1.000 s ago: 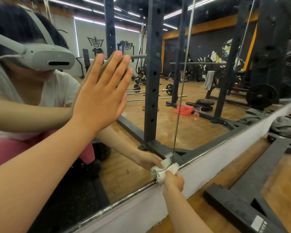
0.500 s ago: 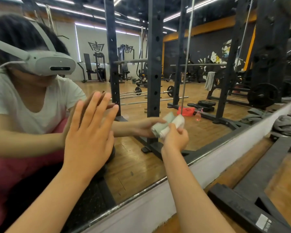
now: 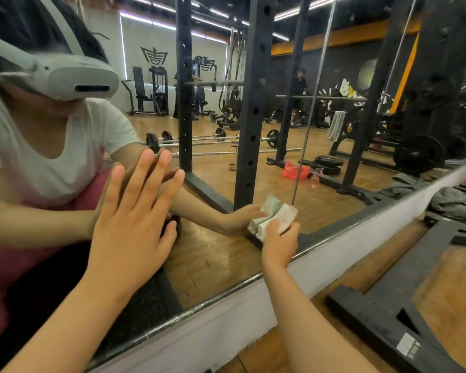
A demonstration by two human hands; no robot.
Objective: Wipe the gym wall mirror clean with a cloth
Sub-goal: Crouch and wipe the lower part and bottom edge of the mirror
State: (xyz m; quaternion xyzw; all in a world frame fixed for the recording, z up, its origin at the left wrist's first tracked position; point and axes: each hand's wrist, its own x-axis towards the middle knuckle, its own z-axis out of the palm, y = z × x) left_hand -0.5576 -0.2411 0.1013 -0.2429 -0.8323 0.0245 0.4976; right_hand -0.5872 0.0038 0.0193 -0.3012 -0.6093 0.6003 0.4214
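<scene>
Head view: the left hand (image 3: pixel 129 222) lies flat against the mirror (image 3: pixel 221 184), fingers straight and spread, holding nothing. To its right, the right hand (image 3: pixel 279 244) grips a crumpled white cloth (image 3: pixel 276 215) and presses it to the glass just above the mirror's lower edge. Below that hand runs a white ledge (image 3: pixel 334 254); to its right a black rack base (image 3: pixel 382 327) sits on wooden floor (image 3: pixel 447 286). Above both hands the glass reflects barbells (image 3: pixel 199 143). The cloth hides most of the right hand's fingers, and the far right is blurred
</scene>
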